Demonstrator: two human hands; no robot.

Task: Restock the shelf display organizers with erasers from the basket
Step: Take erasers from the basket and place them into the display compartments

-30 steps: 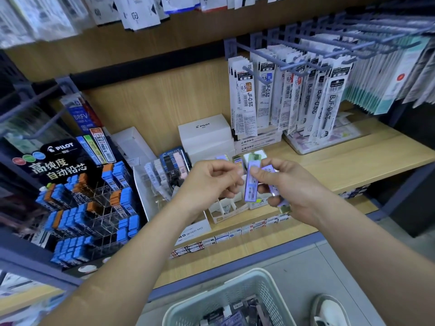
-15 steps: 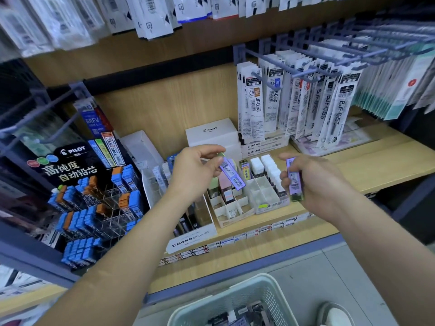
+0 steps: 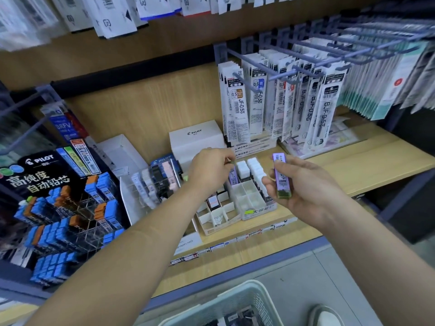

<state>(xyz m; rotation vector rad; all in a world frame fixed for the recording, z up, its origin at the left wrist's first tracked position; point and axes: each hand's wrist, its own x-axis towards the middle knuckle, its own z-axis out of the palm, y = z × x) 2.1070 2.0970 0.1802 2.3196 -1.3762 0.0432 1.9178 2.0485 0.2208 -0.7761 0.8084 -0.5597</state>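
- Viewing from the head camera: the left hand [image 3: 210, 168] reaches over the white organizer [image 3: 250, 201] on the wooden shelf [image 3: 376, 161].
- Its fingers are curled together and pinch the top of a purple eraser [image 3: 233, 177]. The upper end of this eraser is hidden behind the fingertips.
- The purple eraser stands upright in the organizer's rear left compartment, just beside a row of white erasers [image 3: 243, 169].
- The right hand [image 3: 313, 191] is held right of the organizer and above the shelf. Thumb and fingers are wrapped round a second purple eraser [image 3: 281, 177], which is upright and has a green lower end.
- A cardboard organizer [image 3: 217, 216] sits touching the white organizer's left side, with most of its cells showing bare bottoms.
- A pale mesh basket [image 3: 249, 298] sits at the lower edge below the shelf, with dark packets partly visible inside.
- A white PILOT box [image 3: 196, 140] stands behind the left hand, against the back panel.
- Refill packs [image 3: 282, 102] hang from hooks above the organizers.
- A lead display [image 3: 58, 208] of blue and orange cases fills the left side.
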